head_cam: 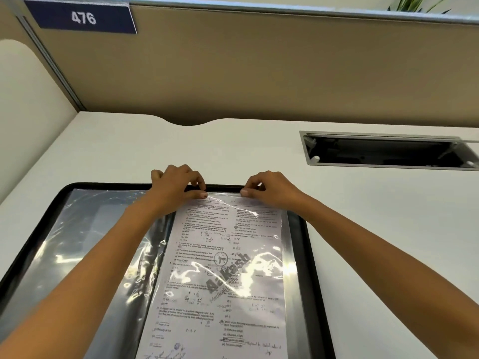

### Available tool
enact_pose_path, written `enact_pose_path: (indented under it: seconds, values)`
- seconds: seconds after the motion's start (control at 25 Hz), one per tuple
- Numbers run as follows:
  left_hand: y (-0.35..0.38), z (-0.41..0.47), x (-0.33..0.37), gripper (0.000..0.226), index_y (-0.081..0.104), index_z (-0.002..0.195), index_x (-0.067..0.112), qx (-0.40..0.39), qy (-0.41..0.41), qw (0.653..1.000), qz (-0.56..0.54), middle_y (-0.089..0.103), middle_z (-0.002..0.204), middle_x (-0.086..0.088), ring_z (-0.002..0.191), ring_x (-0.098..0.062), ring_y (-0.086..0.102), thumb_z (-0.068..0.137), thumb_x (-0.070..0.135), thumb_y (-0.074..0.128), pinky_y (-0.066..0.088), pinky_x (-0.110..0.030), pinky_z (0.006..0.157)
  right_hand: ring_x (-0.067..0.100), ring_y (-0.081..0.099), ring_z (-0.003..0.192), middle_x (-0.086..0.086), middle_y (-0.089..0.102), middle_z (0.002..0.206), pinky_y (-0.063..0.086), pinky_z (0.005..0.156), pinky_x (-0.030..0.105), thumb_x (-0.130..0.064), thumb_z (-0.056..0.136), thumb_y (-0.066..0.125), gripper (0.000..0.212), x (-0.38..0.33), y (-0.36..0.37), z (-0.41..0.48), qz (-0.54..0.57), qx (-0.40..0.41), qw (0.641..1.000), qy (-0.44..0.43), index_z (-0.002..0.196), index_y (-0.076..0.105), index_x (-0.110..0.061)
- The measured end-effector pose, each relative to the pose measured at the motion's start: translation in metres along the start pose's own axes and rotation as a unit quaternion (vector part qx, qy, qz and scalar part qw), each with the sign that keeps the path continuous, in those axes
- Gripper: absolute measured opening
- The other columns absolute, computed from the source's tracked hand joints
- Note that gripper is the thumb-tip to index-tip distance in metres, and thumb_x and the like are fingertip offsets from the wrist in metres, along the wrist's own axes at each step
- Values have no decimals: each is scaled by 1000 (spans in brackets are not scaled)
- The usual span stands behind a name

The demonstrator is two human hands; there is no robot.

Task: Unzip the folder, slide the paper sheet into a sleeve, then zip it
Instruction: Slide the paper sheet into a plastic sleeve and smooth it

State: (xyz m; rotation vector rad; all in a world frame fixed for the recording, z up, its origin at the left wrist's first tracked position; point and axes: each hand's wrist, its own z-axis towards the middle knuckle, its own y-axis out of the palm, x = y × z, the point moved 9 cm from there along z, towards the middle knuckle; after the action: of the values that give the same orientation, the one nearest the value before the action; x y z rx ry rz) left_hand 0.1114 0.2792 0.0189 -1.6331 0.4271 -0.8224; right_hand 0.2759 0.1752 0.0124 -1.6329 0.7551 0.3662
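Note:
A black zip folder (309, 244) lies open and flat on the white desk, its clear plastic sleeves showing. A printed paper sheet (220, 275) with handwriting lies inside the right-hand sleeve (291, 255), under glossy plastic. My left hand (176, 183) and my right hand (269, 189) both rest at the sleeve's far top edge. Thumb and fingers of each pinch the plastic rim there, a hand's width apart. The left-hand sleeve (85, 229) holds no paper that I can see.
The white desk (129, 151) is bounded by a tan partition (259, 73) at the back and left. An open cable recess (383, 151) with a metal frame sits in the desk at the far right. A blue sign "476" (83, 18) hangs top left.

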Motion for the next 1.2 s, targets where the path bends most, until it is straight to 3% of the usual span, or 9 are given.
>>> enact_pose_path:
  seconds: [0.2, 0.32, 0.44, 0.52, 0.64, 0.84, 1.0, 1.12, 1.2]
  values:
    - [15, -2, 31, 18, 58, 90, 37, -13, 22, 999, -25, 49, 94, 14, 97, -9, 42, 80, 50, 65, 18, -34, 79, 8, 50, 68, -6, 53, 63, 36, 91, 35, -44, 94, 52, 41, -13, 4, -4, 0, 43, 999, 17, 81, 77, -15]
    - [16, -1, 37, 14, 57, 82, 34, 12, 16, 999, -29, 51, 91, 14, 95, -10, 42, 81, 45, 65, 16, -34, 75, 15, 49, 97, -4, 51, 91, 37, 97, 37, -51, 92, 50, 47, -14, 3, -5, -10, 72, 997, 36, 71, 73, -16]
    - [11, 1, 40, 12, 58, 79, 29, 48, -1, 998, -47, 57, 80, 11, 94, -14, 46, 86, 37, 61, 14, -35, 73, 17, 37, 109, 1, 46, 114, 33, 100, 34, -53, 90, 51, 44, -17, 6, -5, -13, 64, 997, 43, 68, 71, -21]
    - [11, 1, 40, 12, 59, 80, 27, 63, -13, 997, -38, 59, 78, 10, 95, -15, 45, 88, 36, 59, 16, -36, 76, 12, 30, 105, -1, 51, 118, 28, 98, 31, -53, 90, 52, 40, -20, 12, -8, 1, 49, 998, 35, 70, 70, -23]
    - [11, -1, 37, 12, 61, 78, 28, 91, -23, 995, -28, 62, 78, 10, 95, -16, 47, 86, 37, 60, 13, -34, 73, 11, 28, 106, -1, 62, 112, 27, 98, 33, -54, 90, 50, 45, -19, 16, -7, 25, 53, 998, 31, 60, 51, -21]
    - [11, -9, 35, 4, 62, 81, 30, 126, -41, 989, -64, 63, 84, 10, 94, -16, 50, 84, 31, 64, 16, -33, 76, 18, 32, 117, -3, 47, 120, 18, 93, 30, -60, 92, 39, 51, -8, 19, -5, -28, 38, 998, 47, 89, 76, -26]
    - [9, -29, 32, 29, 58, 114, 21, 168, -32, 976, -134, 58, 114, 1, 106, -20, 53, 85, 20, 64, 40, -33, 85, 23, 30, 125, 4, 45, 127, 19, 97, 31, -48, 93, 50, 34, -5, 12, -28, -33, 164, 985, 42, 115, 63, -26]
    - [5, -59, 44, 34, 56, 120, 16, 194, -9, 973, -127, 56, 121, -4, 112, -24, 52, 87, 14, 61, 44, -38, 91, 25, 38, 122, 4, 52, 120, 21, 109, 38, -31, 89, 57, 27, -13, 7, -66, -64, 287, 956, 19, 114, 63, -20]
    - [6, -88, 49, 37, 56, 123, 16, 196, -18, 971, -135, 54, 126, -4, 116, -23, 49, 87, 13, 62, 40, -37, 97, 26, 44, 121, 5, 57, 114, 20, 114, 46, -18, 86, 59, 24, -21, 16, -96, -54, 314, 948, 5, 109, 66, -16]
